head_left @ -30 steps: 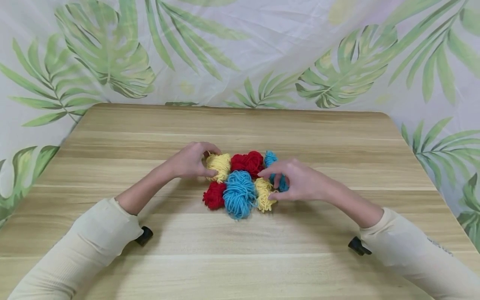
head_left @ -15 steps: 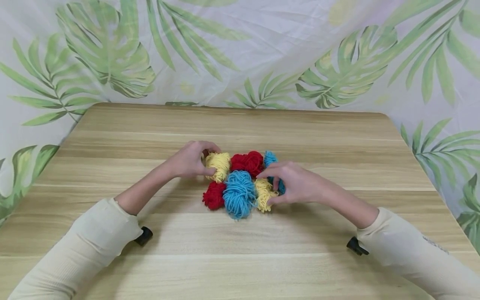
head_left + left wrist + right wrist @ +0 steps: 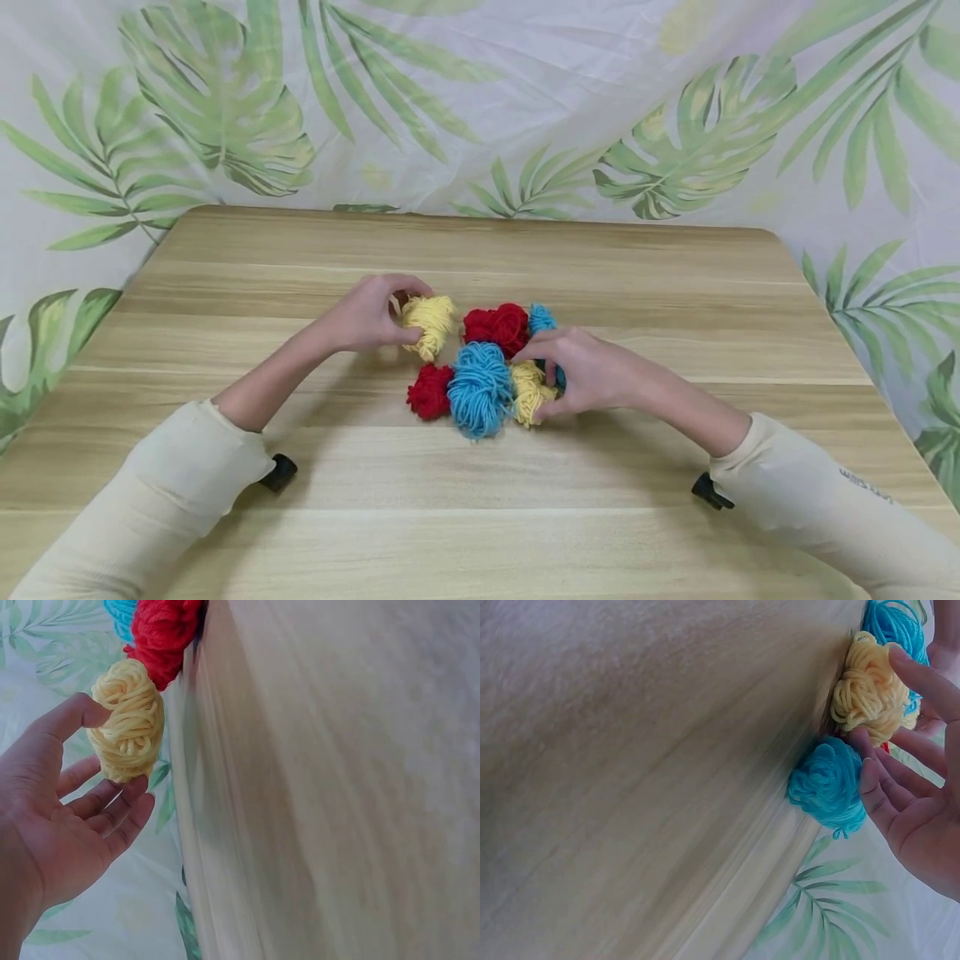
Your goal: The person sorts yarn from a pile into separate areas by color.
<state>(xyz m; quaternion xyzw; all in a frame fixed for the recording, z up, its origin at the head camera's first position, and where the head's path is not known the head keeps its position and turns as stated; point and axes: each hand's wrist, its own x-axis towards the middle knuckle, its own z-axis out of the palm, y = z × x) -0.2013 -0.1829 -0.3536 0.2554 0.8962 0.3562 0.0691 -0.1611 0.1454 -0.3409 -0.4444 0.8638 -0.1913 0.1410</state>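
Fingers [image 3: 135, 816] of the left hand [image 3: 367, 315] are part-curled, pinching the left yellow bundle [image 3: 429, 323] against the thumb; it appears held up, just beside the cluster. Right hand [image 3: 596, 371]: fingers and thumb curl about the right yellow bundle [image 3: 531, 392], between the large blue bundle [image 3: 480, 390] and the rear blue bundle [image 3: 542, 318].

Risks, largest first: several bundles could drag together if strands snag; the right grip could tug the large blue bundle, since they touch; the left yellow bundle could slip, being held near the fingertips; single loops could catch and unwind.

Materials: counter [image 3: 450, 475], flat, pale wood grain. Large blue bundle: plump oval, thick cord-like strands. Red bundle [image 3: 497, 327] behind it: double-lobed, closely wound. Yellow bundles: squat, coarsely looped. Small red bundle [image 3: 429, 392]: compact, rounded.
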